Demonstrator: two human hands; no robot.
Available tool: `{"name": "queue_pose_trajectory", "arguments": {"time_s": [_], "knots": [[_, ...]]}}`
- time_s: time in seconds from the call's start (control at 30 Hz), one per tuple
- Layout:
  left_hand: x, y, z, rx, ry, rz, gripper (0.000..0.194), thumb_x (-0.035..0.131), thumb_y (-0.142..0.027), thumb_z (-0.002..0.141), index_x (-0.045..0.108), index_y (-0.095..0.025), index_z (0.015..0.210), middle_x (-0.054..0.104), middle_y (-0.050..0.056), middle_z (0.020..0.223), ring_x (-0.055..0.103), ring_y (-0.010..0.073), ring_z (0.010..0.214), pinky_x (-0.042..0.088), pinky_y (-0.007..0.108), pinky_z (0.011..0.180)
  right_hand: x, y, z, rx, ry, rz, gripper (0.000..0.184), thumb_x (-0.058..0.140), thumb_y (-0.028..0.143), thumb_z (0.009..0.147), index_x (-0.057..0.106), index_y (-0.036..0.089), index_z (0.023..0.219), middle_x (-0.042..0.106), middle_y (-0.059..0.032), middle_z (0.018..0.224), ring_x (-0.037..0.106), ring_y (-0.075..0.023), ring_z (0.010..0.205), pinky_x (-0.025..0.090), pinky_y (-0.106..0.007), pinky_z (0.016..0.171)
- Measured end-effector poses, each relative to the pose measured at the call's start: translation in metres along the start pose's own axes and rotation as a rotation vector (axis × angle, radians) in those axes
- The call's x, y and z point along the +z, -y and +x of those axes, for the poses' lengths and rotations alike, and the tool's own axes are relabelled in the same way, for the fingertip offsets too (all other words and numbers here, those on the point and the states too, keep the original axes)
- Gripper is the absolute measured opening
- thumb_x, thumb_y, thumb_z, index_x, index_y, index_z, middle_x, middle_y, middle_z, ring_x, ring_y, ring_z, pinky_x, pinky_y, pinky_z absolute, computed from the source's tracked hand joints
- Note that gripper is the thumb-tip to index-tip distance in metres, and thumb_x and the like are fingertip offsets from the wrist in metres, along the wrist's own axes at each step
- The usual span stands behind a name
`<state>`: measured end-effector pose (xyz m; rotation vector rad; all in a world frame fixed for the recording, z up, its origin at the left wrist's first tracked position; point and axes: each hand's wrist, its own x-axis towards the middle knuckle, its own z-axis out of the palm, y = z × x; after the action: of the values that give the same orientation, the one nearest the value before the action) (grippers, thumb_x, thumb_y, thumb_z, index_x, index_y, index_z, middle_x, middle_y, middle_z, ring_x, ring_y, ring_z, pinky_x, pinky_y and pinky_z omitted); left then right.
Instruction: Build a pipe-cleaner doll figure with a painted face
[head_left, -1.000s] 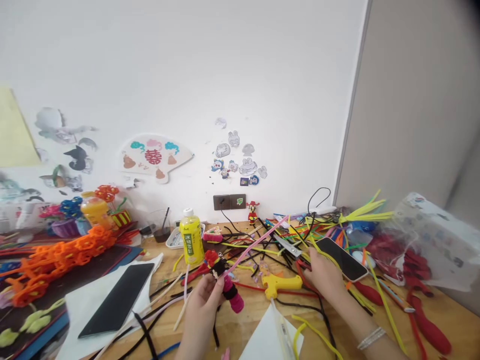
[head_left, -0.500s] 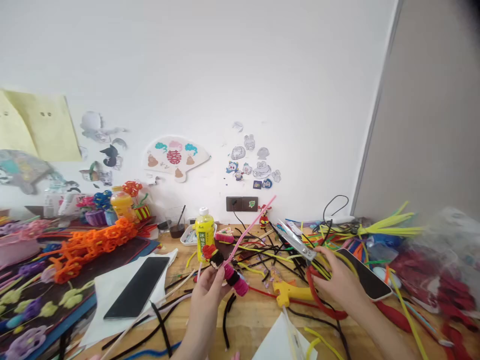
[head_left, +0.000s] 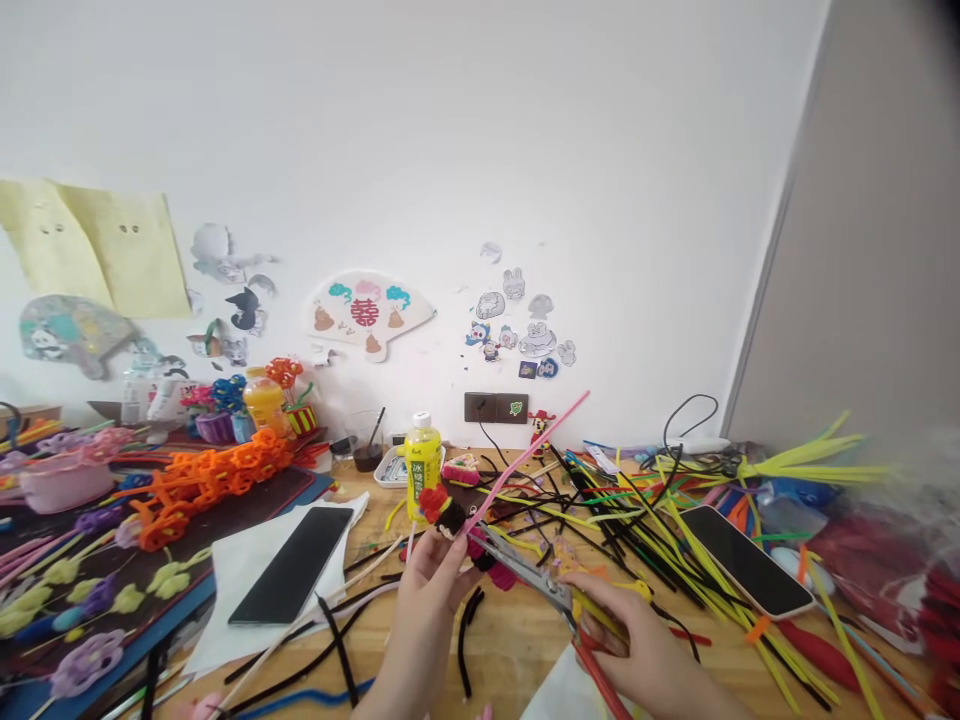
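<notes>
My left hand (head_left: 431, 590) pinches a small pipe-cleaner figure (head_left: 448, 515) in red, yellow, black and magenta. From the figure a long pink pipe cleaner (head_left: 525, 455) sticks out up and to the right. My right hand (head_left: 637, 640) is closed round the red and yellow handles of a pair of scissors (head_left: 532, 578). The scissors point left, with their blade tips at the base of the pink stem, close to my left fingertips. Whether the blades touch the stem I cannot tell. My hand and the scissors partly hide the figure's magenta lower part.
A yellow-labelled bottle (head_left: 422, 465) stands just behind the figure. A dark phone (head_left: 292, 565) lies on white paper at left, another phone (head_left: 746, 560) at right. Loose pipe cleaners (head_left: 630, 520) litter the table; orange pipe-cleaner flowers (head_left: 195, 480) lie at left.
My right hand has brought the scissors left and down, from apart to the base of the pink stem. The yellow glue gun is now mostly hidden behind my right hand. The view has shifted slightly left.
</notes>
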<state>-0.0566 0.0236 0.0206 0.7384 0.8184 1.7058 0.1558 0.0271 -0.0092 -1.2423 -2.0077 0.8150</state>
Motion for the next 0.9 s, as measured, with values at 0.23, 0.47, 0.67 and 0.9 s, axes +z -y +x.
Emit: {"name": "queue_pose_trajectory", "arguments": {"time_s": [0.23, 0.47, 0.67, 0.9], "knots": [[0.004, -0.003, -0.004, -0.057, 0.069, -0.091, 0.021, 0.071, -0.023, 0.062, 0.058, -0.018, 0.077, 0.063, 0.002, 0.083, 0.059, 0.0145, 0.078, 0.051, 0.030, 0.068, -0.002, -0.011, 0.000, -0.117, 0.061, -0.006, 0.051, 0.056, 0.019, 0.065, 0.052, 0.020, 0.116, 0.055, -0.0111, 0.119, 0.048, -0.0258, 0.111, 0.036, -0.040, 0.095], [0.008, -0.009, -0.011, -0.120, 0.147, -0.069, 0.015, 0.068, -0.022, 0.066, 0.058, -0.018, 0.077, 0.063, 0.002, 0.078, 0.060, 0.0142, 0.072, 0.050, 0.026, 0.063, -0.004, -0.014, 0.002, -0.093, 0.049, -0.002, 0.053, 0.053, 0.014, 0.066, 0.050, 0.020, 0.118, 0.052, -0.0103, 0.123, 0.045, -0.0243, 0.115, 0.033, -0.039, 0.097], [0.008, -0.009, -0.014, -0.201, 0.219, -0.035, 0.017, 0.066, -0.024, 0.067, 0.059, -0.017, 0.081, 0.062, 0.003, 0.078, 0.058, 0.0131, 0.066, 0.048, 0.023, 0.056, -0.008, -0.008, 0.002, -0.117, -0.027, 0.000, 0.051, 0.054, 0.013, 0.065, 0.051, 0.020, 0.115, 0.051, -0.0098, 0.123, 0.044, -0.0237, 0.116, 0.038, -0.036, 0.094], [0.004, -0.006, -0.016, -0.263, 0.378, 0.015, 0.017, 0.066, -0.022, 0.067, 0.061, -0.017, 0.083, 0.062, 0.002, 0.073, 0.057, 0.0118, 0.064, 0.048, 0.025, 0.060, -0.016, -0.013, 0.004, -0.225, -0.118, -0.179, 0.051, 0.054, 0.011, 0.058, 0.055, 0.020, 0.108, 0.059, -0.0090, 0.109, 0.053, -0.0249, 0.102, 0.043, -0.036, 0.086]]}}
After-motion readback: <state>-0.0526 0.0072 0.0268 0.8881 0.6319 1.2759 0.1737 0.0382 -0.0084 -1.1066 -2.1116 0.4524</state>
